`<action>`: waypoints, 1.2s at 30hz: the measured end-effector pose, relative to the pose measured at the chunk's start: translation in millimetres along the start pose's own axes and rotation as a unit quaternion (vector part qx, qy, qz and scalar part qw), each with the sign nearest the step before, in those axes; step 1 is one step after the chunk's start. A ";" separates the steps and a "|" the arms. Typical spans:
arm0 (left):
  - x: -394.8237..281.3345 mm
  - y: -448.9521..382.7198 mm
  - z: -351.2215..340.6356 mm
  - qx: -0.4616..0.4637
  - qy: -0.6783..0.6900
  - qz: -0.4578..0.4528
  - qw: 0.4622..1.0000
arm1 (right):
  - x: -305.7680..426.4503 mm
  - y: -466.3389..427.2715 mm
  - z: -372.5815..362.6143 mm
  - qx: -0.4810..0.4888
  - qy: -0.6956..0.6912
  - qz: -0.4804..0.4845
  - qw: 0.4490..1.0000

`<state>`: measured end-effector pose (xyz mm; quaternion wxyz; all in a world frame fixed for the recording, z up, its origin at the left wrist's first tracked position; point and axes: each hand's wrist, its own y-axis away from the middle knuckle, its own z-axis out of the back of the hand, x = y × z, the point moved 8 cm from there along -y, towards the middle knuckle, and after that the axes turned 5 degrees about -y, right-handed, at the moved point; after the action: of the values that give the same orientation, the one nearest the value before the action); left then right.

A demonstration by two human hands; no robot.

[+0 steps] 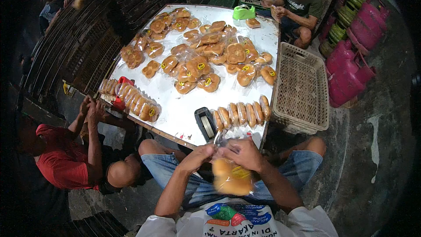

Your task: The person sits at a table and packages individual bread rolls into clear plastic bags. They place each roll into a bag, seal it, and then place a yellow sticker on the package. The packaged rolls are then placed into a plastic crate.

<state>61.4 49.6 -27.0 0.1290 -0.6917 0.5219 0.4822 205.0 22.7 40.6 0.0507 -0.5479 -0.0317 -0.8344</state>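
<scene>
Between my hands, close to my lap, hangs a bread bun in a clear plastic bag [231,177] with a yellow printed mark. My left hand [199,158] pinches the gathered neck of the bag. On the other side of that neck, my right hand [242,154] grips the plastic with bent fingers. Just beyond my hands stands a black tape dispenser [205,124] with a roll of tape. To its right lies a row of long wrapped bread rolls [242,113] at the near edge of the white table [174,115].
Many bagged buns [210,51] are heaped across the table. A green tape dispenser [244,12], a red one [120,102] and more wrapped rolls [136,102] sit near its edges. Two people sit around it. Plastic crates [301,85] and pink gas cylinders [348,75] stand right.
</scene>
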 end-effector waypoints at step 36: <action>-53.2 6.9 -21.8 -0.223 -0.416 -0.153 0.868 | -25.7 8.4 5.5 -0.126 -0.271 -0.013 0.954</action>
<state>67.8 63.7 28.8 0.2487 -0.5082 0.1862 0.8033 221.1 16.2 19.1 -0.0405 -0.7548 0.0543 -0.6524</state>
